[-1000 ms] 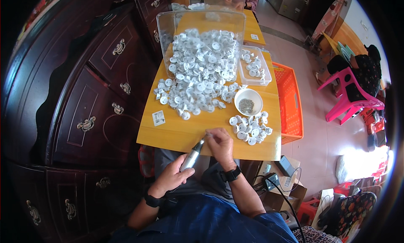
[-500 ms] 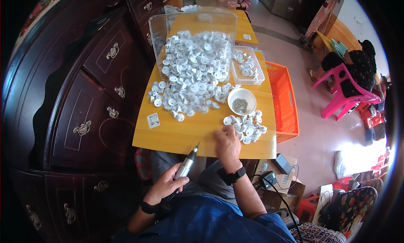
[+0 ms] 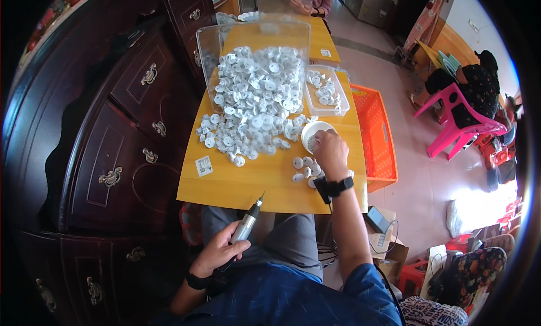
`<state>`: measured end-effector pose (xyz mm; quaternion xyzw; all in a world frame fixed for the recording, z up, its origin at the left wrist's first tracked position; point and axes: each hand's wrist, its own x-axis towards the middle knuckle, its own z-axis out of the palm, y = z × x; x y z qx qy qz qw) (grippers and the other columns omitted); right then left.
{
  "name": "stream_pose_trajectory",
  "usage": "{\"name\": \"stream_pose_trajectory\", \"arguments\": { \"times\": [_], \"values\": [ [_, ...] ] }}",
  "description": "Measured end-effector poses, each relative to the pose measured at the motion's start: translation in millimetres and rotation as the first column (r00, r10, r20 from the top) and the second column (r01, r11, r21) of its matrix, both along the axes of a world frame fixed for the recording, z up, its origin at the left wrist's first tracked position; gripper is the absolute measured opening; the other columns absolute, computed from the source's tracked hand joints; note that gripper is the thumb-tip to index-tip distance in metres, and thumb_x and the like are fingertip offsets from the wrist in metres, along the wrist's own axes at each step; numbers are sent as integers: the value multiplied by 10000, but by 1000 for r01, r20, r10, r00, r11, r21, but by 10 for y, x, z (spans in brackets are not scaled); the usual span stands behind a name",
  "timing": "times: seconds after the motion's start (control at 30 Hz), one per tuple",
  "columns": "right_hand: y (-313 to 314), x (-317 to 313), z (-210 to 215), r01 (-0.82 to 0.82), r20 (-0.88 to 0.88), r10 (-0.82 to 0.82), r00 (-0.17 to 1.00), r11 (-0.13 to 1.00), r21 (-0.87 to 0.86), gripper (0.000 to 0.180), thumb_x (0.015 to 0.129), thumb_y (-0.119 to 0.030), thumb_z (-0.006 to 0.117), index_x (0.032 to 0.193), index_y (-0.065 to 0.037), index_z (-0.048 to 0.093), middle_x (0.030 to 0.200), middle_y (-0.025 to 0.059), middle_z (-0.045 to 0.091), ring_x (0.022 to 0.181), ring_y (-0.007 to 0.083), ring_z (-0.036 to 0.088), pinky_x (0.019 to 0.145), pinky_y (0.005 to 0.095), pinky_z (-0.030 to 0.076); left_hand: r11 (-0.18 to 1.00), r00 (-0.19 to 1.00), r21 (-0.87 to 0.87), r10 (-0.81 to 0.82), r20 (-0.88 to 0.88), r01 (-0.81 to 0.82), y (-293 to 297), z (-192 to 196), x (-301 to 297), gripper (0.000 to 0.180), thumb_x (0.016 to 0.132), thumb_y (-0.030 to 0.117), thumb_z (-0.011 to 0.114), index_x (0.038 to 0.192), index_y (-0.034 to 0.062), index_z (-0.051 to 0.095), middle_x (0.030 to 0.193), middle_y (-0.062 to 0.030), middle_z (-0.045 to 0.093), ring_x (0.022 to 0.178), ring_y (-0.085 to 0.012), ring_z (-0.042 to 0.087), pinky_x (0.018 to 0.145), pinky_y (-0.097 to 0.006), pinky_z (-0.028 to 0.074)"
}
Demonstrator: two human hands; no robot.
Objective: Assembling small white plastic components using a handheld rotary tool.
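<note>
My left hand (image 3: pixel 221 248) is wrapped round an electric screwdriver (image 3: pixel 245 227), black and silver, its thin bit pointing up and away over the table's near edge. My right hand (image 3: pixel 331 154) reaches into a white bowl (image 3: pixel 309 127) of small metal pieces, probably screws; its fingertips are partly hidden, so I cannot tell what they hold. Below that hand, a small group of round white plastic parts (image 3: pixel 297 163) lies partly covered by my wrist. A large heap of similar white parts (image 3: pixel 256 122) spills out of a clear plastic bin (image 3: pixel 205 44) lying on its side.
A shallow clear tray (image 3: pixel 324 109) with more white parts stands behind the bowl on the yellow table (image 3: pixel 236 188). An orange crate (image 3: pixel 383 154) stands against the table's right side. Dark wooden cabinets (image 3: pixel 101 140) line the left. Another person sits across the far table.
My right hand has moved forward and right from the table's near part into the bowl. My left hand keeps the screwdriver in nearly the same place.
</note>
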<state>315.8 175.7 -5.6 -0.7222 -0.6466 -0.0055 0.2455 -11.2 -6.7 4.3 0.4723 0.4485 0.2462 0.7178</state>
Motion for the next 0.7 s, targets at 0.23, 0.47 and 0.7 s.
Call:
{"name": "stream_pose_trajectory", "arguments": {
  "times": [0.23, 0.47, 0.7],
  "values": [
    [421, 8, -124, 73, 270, 35, 962, 922, -381, 199, 890, -241, 630, 995, -129, 757, 1017, 123, 742, 935, 284, 733, 765, 399, 598, 1000, 1000, -11, 27, 8, -27, -34, 25, -29, 583, 949, 189, 691, 1439, 20, 423, 928, -14, 530, 644, -62, 544, 553, -215, 464],
    [437, 12, -99, 72, 269, 45, 962, 909, -410, 229, 894, -248, 630, 1014, -92, 747, 995, 139, 740, 928, 302, 731, 769, 404, 600, 999, 1000, -17, 29, -8, -29, -43, 0, -46, 572, 946, 164, 684, 1435, 18, 426, 928, -12, 532, 642, -58, 541, 551, -218, 460],
    [207, 277, 43, -28, -169, 8, 986, 993, -117, 203, 912, -242, 642, 940, -51, 703, 933, 156, 727, 868, 272, 729, 691, 429, 572, 1000, 1000, 21, 14, -1, -14, -39, 42, -41, 601, 947, 173, 688, 1451, 9, 405, 923, -15, 545, 648, -59, 542, 564, -219, 468]
  ]
}}
